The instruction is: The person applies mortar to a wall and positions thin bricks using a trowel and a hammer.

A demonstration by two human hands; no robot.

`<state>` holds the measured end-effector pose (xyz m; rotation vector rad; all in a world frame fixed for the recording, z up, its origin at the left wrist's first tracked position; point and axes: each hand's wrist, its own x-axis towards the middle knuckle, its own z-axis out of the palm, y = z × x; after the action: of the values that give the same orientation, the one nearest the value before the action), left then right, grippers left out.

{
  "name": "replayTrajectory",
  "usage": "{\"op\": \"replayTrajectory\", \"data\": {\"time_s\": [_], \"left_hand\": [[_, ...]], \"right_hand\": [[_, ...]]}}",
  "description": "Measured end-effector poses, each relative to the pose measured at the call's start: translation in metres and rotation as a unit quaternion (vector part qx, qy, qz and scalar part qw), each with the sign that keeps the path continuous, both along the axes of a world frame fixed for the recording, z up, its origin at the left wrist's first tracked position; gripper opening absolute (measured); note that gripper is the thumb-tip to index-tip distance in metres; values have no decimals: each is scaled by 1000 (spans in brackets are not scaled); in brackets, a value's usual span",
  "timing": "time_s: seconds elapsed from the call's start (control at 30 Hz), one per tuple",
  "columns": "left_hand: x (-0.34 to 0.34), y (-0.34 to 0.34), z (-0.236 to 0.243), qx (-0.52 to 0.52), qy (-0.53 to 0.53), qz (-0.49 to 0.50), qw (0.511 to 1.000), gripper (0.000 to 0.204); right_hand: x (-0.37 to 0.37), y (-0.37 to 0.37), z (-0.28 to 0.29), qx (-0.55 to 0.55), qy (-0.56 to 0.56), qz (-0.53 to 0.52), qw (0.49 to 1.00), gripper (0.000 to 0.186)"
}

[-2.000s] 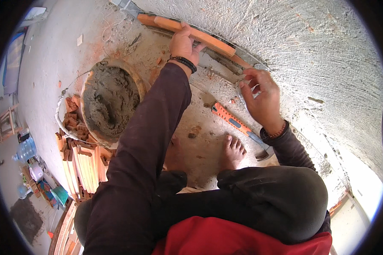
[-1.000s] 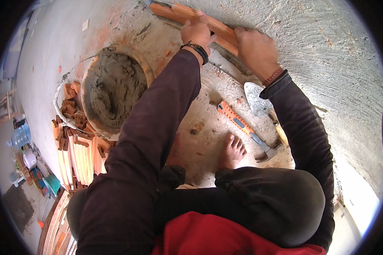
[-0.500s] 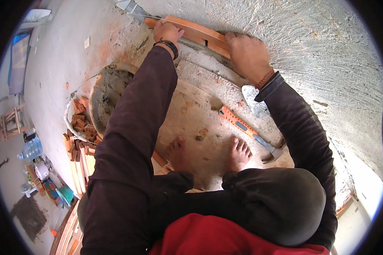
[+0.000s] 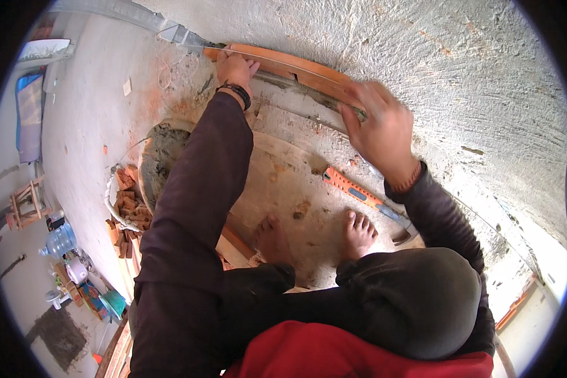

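Orange brick strips (image 4: 283,63) lie lengthwise along the foot of the rough grey wall, with a thin string stretched along them. My left hand (image 4: 233,72) grips the strips near their far-left end, fingertips bent over them. My right hand (image 4: 378,135) is at their right end, slightly blurred, with thumb and fingers apart; whether it touches them I cannot tell. Below it a trowel (image 4: 372,169) is mostly hidden by the hand. An orange-handled hammer (image 4: 353,189) lies on the dusty floor between my right hand and my bare feet (image 4: 359,230).
A bucket of wet mortar (image 4: 160,157) is partly behind my left sleeve, beside broken orange pieces (image 4: 126,201) and stacked strips (image 4: 123,246). Farther left are a blue water jug (image 4: 60,239), a wooden stool (image 4: 26,201) and assorted clutter. The rough wall (image 4: 460,82) curves along the upper right.
My left hand has shifted leftward along the strips. My right hand, earlier closed over the strips' right end, has moved down and right, its fingers loosened. The view has shifted, showing less mortar.
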<state>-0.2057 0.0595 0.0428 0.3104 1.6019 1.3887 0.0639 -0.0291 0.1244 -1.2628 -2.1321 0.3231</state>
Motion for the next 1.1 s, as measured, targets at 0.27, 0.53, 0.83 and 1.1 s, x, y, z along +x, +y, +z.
{"op": "replayTrajectory", "data": {"time_s": [0.27, 0.53, 0.83, 1.1], "left_hand": [[-7, -1, 14, -31, -25, -19, 999, 37], [-11, 0, 22, -59, 20, -60, 996, 41], [-4, -4, 12, -45, 23, -30, 998, 30], [2, -4, 18, -33, -7, -13, 999, 28]], "right_hand": [[11, -23, -57, -292, 191, -82, 933, 45], [-9, -12, -93, -271, 231, -75, 931, 56], [-7, -9, -86, -297, 202, -74, 931, 46], [-8, -7, -77, -291, 191, -72, 935, 42]]}}
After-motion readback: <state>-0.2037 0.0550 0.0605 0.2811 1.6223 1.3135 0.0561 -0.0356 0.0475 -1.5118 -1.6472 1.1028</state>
